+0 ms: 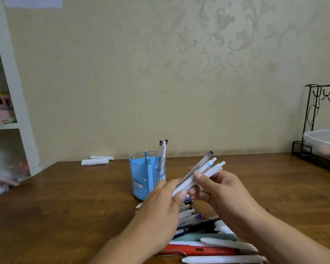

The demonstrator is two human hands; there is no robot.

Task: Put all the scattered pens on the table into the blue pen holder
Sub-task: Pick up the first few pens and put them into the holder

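A blue pen holder [143,178] with a cartoon print stands on the wooden table [65,206], with two white pens [163,149] upright in its right compartment. Just right of it, both my hands hold a bundle of three white and clear pens [202,173], tilted up to the right. My left hand [160,206] pinches the lower ends and my right hand [223,191] grips the middle. Below my hands lies a pile of scattered pens [204,241] in white, red, teal, blue and black, partly hidden by my forearms.
Two white paper-wrapped rolls [95,161] lie at the table's far edge by the wall. A black wire rack [316,141] with a white tub sits at the far right. A white shelf unit [17,111] stands to the left.
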